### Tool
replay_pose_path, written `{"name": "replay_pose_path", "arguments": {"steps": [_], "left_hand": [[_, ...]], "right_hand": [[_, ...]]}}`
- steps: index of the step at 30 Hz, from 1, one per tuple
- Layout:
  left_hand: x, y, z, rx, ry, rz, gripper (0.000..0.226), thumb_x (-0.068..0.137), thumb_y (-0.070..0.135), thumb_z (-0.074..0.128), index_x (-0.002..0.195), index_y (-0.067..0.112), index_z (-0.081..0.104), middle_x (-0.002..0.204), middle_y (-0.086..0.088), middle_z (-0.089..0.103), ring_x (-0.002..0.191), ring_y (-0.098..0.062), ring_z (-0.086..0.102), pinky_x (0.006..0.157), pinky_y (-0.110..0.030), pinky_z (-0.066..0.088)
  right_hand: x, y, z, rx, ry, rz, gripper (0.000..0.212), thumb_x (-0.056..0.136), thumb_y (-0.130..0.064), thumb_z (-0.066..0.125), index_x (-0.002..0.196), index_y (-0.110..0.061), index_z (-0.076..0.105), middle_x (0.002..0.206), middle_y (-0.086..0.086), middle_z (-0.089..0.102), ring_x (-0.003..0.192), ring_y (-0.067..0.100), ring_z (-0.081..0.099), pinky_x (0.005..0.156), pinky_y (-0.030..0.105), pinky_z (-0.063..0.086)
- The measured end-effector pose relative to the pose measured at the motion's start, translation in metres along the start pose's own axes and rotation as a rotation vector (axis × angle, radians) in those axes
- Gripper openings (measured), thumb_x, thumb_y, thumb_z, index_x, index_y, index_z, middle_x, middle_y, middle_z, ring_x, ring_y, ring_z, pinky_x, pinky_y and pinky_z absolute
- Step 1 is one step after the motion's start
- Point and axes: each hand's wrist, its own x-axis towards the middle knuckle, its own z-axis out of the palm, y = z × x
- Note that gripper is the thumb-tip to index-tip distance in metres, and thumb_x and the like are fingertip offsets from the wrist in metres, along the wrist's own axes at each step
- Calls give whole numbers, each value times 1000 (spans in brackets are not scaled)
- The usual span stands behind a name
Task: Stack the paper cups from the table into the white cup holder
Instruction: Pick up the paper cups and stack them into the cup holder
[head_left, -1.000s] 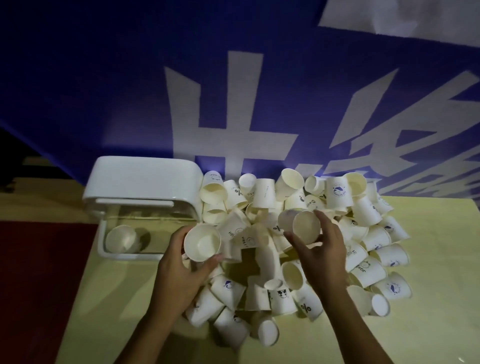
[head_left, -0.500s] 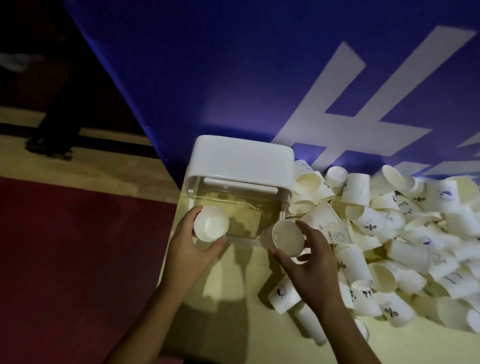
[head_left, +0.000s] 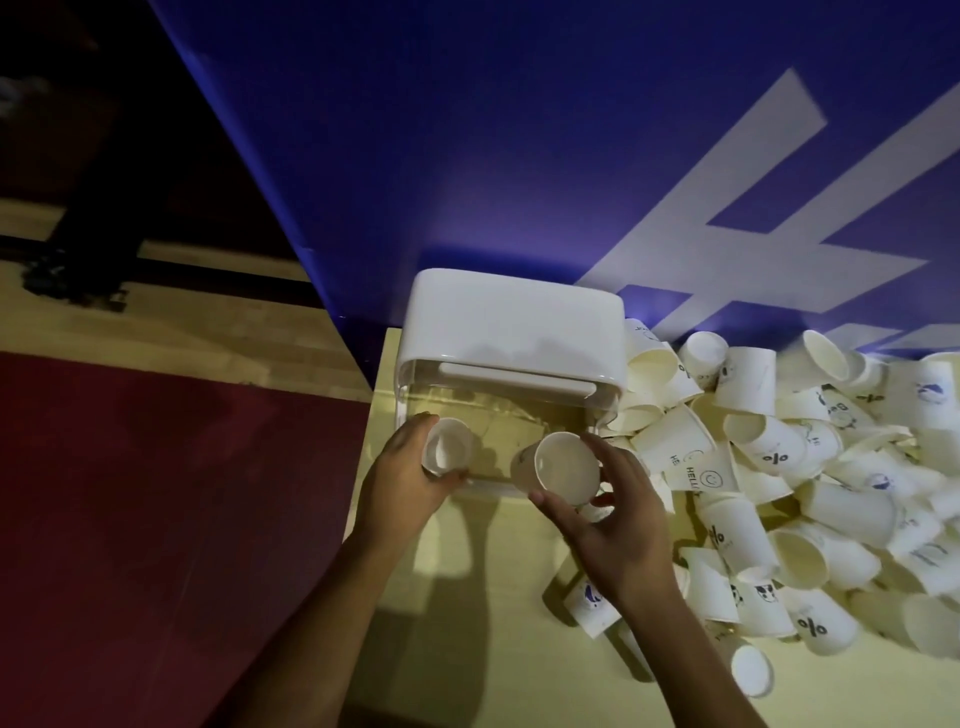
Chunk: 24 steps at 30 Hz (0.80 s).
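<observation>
The white cup holder (head_left: 514, 322) stands at the table's far left corner, its clear front compartment facing me. My left hand (head_left: 402, 480) grips a white paper cup (head_left: 448, 446) at the compartment's left end, mouth toward me. My right hand (head_left: 618, 525) holds a second paper cup (head_left: 563, 462) by its rim, tilted, just in front of the compartment's lower edge. A big pile of loose paper cups (head_left: 810, 499), some printed with marks, lies to the right of the holder.
A blue banner (head_left: 519, 156) with white lettering rises directly behind the holder and the pile. The pale yellow table (head_left: 467, 623) ends just left of the holder, with red floor (head_left: 156, 519) below. Stray cups (head_left: 750, 670) lie near my right forearm.
Both hands have carried their cups left from the pile to the holder's front. The left cup has gone further into the compartment's left end; the view has swung left.
</observation>
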Motion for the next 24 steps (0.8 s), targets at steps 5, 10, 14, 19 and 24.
{"name": "replay_pose_path", "arguments": {"steps": [5,10,14,19,24], "left_hand": [[9,-10,5,79,-69,13,74,65,45,93,130,35,58,129,16,65,113,-10,65,85,-31,57],[0,-9,-14,-81,-119,-40,79,79,30,86,147,29,47,125,22,64,108,8,63,88,-17,53],[-12,-8,-32,-279,5,-139,48,101,14,61,146,27,54,119,26,65,110,13,61,93,-11,48],[-8,2,-33,-336,-1,-172,36,108,26,48,143,24,59,126,19,63,120,-2,60,97,-14,45],[-3,-4,-23,-150,-66,-92,41,103,7,57,141,21,61,123,4,72,105,-7,66,77,3,41]], "right_hand": [[6,-11,20,38,-86,-72,78,72,-55,85,139,-26,56,131,-14,58,118,5,59,91,27,55],[15,-29,50,20,-141,-170,79,77,-54,84,143,-23,53,136,-14,56,125,5,55,100,17,46],[23,-30,77,-74,-181,-207,81,78,-57,83,144,-24,51,139,-13,55,124,5,54,97,18,46],[35,-18,106,-229,-273,-172,81,77,-55,82,145,-25,49,142,-8,54,123,17,56,94,35,53],[42,-6,122,-246,-406,-30,83,86,-50,75,157,-28,36,157,-7,45,137,19,48,105,34,45]]}}
